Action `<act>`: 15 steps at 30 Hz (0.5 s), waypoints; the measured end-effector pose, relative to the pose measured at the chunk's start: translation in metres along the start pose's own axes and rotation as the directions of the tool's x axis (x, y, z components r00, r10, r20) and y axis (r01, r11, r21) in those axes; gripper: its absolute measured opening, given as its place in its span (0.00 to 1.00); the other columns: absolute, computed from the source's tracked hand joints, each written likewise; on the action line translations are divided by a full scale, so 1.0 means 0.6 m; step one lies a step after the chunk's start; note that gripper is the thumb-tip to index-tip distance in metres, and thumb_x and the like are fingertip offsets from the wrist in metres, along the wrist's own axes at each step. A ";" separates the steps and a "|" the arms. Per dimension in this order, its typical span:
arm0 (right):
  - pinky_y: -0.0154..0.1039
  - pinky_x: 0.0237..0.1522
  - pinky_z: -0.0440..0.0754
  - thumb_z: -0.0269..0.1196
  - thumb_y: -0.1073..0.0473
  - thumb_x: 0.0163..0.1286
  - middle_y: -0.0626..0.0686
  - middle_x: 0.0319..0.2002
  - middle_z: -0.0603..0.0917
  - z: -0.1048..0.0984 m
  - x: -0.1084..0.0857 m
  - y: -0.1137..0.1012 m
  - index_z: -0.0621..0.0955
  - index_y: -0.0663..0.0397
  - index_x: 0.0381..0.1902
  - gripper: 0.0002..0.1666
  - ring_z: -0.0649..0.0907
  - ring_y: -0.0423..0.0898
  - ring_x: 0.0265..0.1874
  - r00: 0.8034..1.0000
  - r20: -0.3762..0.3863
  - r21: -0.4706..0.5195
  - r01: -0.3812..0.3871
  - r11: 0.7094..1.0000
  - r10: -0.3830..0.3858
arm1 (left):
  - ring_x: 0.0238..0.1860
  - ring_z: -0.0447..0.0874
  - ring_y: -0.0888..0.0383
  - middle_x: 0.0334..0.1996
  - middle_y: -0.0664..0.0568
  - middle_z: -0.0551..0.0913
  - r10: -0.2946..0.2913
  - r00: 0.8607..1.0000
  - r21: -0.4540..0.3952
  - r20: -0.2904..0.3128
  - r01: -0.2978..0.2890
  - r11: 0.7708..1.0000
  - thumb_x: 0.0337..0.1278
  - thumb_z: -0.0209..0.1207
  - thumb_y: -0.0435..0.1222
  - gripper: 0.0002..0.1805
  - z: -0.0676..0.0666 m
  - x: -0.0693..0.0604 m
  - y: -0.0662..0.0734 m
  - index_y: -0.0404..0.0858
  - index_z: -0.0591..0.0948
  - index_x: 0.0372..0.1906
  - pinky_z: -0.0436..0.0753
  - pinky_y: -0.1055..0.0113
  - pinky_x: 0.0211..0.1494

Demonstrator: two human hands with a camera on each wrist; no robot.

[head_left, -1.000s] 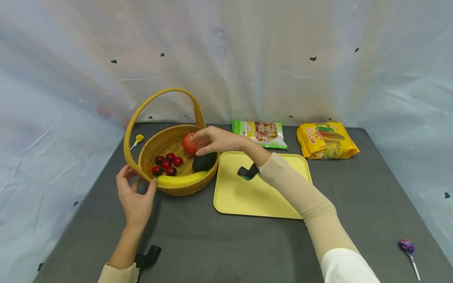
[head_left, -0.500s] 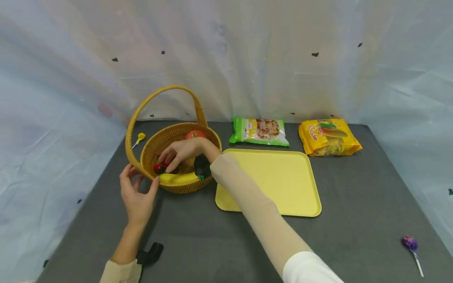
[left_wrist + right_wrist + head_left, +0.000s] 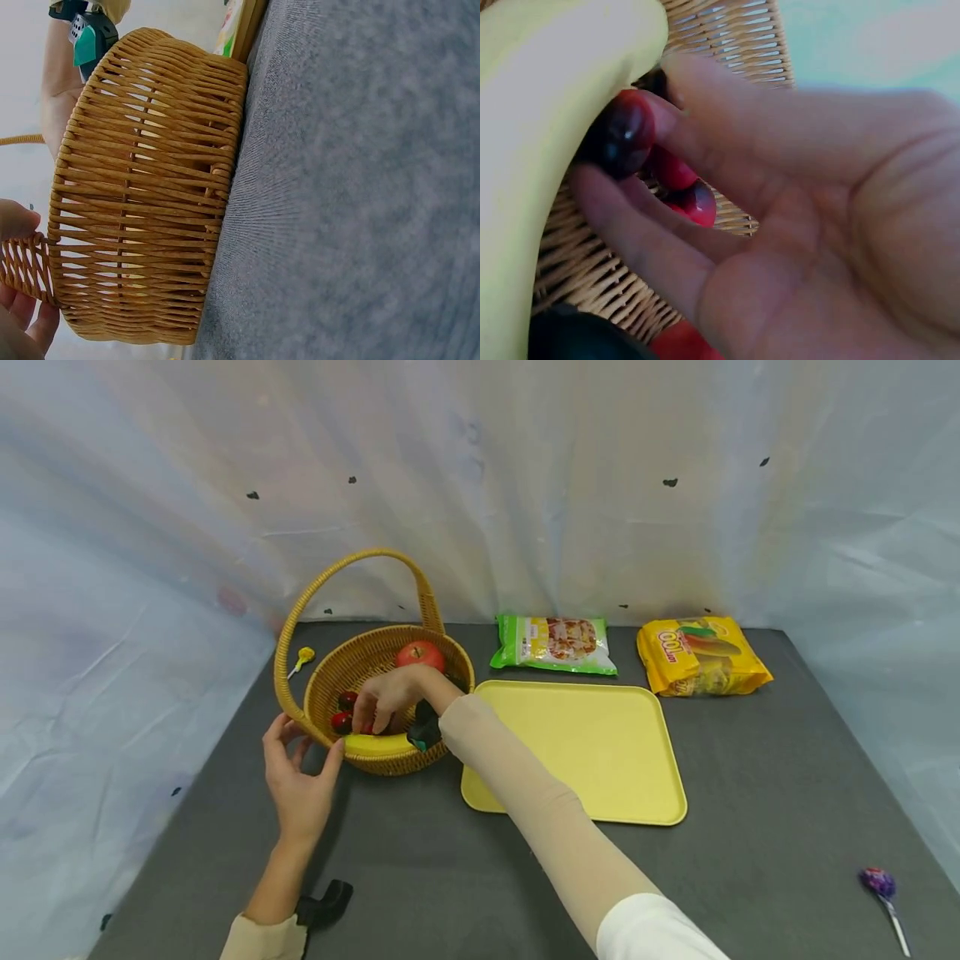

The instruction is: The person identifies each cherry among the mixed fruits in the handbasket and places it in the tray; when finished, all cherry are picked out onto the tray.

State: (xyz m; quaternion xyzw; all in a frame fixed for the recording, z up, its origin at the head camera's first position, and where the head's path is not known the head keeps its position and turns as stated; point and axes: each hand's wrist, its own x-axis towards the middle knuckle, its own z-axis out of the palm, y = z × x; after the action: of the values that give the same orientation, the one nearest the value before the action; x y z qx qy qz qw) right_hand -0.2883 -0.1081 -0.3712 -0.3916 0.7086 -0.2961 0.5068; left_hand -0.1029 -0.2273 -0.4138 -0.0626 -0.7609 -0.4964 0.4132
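At the left of the head view stands a wicker basket (image 3: 390, 766) with an arched handle. My left hand (image 3: 300, 785) grips it where the handle meets the rim, thumb on one side and fingers on the other. Inside the basket, my right hand (image 3: 390, 693) pinches a dark red cherry (image 3: 622, 135) between its fingertips, right beside a banana (image 3: 525, 135). More cherries (image 3: 694, 202) lie behind those fingers. A red round fruit (image 3: 420, 654) rests at the basket's back right. The dark avocado (image 3: 585, 337) is mostly hidden by the right wrist in the head view.
A yellow tray (image 3: 585, 752) lies right of the basket, partly under the right arm. Behind it are a green-and-white snack packet (image 3: 558, 643) and a yellow candy bag (image 3: 701, 656). A yellow lollipop (image 3: 303, 656) and a purple lollipop (image 3: 877, 882) lie near the table's sides.
My right hand has moved left and down from beside the red round fruit to the cherries, its fingers now on one of them. The left hand keeps its grip on the basket.
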 end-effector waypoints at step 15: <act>0.34 0.48 0.81 0.71 0.63 0.64 0.54 0.48 0.85 -0.014 -0.089 -0.014 0.84 0.61 0.52 0.18 0.82 0.47 0.46 0.761 -0.497 -0.250 0.335 0.908 -0.417 | 0.56 0.70 0.55 0.53 0.36 0.70 0.001 1.000 -0.017 0.018 -0.001 1.000 0.46 0.63 0.11 0.38 -0.003 -0.001 -0.002 0.22 0.65 0.66 0.74 0.71 0.62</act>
State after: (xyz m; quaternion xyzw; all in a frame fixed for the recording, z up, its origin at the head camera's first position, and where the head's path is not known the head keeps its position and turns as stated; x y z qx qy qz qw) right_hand -0.2843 -0.0669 -0.3358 -0.4625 0.7486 -0.4370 0.1864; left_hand -0.1019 -0.2293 -0.4145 -0.0709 -0.7605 -0.5019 0.4059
